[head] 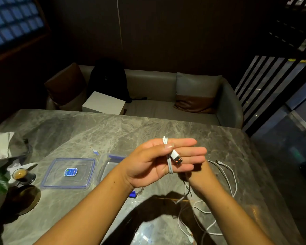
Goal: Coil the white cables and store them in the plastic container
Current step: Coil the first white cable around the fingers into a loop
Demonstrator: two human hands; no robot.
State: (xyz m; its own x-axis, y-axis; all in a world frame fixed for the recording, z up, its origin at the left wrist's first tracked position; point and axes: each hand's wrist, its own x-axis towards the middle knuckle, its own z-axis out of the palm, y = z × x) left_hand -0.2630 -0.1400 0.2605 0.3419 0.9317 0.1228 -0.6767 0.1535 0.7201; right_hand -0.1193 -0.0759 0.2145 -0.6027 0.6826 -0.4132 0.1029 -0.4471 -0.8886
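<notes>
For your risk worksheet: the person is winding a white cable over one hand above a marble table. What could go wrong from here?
1. The thumb alone pins the coil on the left hand; easing off may let it spring apart.
2. Loose cables overlap on the table; the trailing end could snag in them.
3. The right hand is mostly hidden, so its hold cannot be checked.

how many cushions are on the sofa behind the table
2. A brown cushion leans at the sofa's left end, beside the black backpack. A grey and brown cushion sits at the right end. The backpack may hide more.
</notes>
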